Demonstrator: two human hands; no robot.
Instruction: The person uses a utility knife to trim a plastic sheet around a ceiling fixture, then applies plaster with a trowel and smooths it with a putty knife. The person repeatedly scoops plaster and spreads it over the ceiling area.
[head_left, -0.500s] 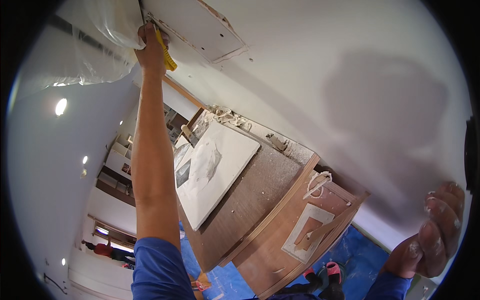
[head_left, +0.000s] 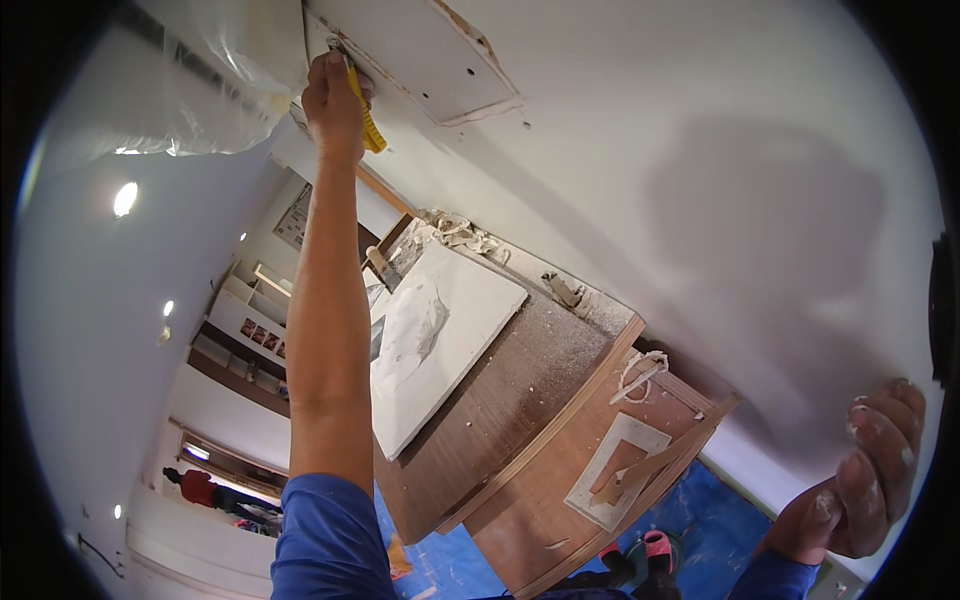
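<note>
My left hand is raised at the upper left, shut on a yellow tool whose exact kind I cannot tell. Its top end is beside the edge of a rectangular wall patch with rough borders and dark holes. A sheet of translucent plastic hangs just left of that hand. At the lower right, white dust marks my right hand, which is loosely curled beside the white wall, fingers slightly apart and nothing visible in them.
Below are a dusty wooden top bearing a white board and scraps, a lower plywood piece with a small frame, and blue floor sheeting. Another person in red is by shelving at the far left.
My left hand and forearm have shifted slightly right and down in the picture, still with the yellow tool. The view of the room has shifted a little; my right hand is almost unchanged.
</note>
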